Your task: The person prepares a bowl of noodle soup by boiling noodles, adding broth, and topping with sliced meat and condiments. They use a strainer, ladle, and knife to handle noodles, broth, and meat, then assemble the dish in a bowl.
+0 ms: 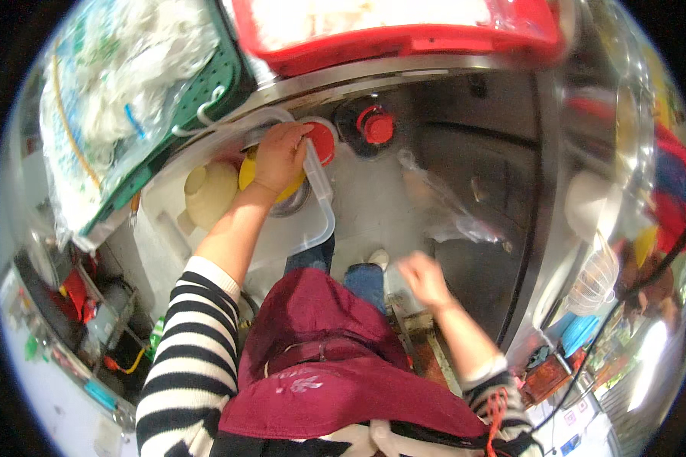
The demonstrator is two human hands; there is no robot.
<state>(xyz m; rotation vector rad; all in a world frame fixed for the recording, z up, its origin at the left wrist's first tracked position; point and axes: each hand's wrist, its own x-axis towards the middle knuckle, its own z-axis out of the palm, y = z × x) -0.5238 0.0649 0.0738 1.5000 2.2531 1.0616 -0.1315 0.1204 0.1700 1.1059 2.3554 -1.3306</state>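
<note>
My left hand [283, 157] grips the rim of a translucent plastic bin [314, 225], its fingers bent over the edge. Inside the bin, partly covered by that hand, is a yellow round item [248, 171]. A cream bowl [211, 191] lies beside it, and the edge of a metal bowl [291, 203] shows below. Just past the rim is a red round lid [322, 143]. My right hand [426, 280] hangs in the air over the floor, blurred, its fingers curled with nothing visible in them.
A red tray [417, 45] sits on the metal counter above. Left of it, a green perforated basket [206, 85] holds plastic bags. A dark container with a red cap [379, 127] stands underneath. Clear plastic film [457, 220] lies at centre right; a white mesh strainer [594, 277] is farther right.
</note>
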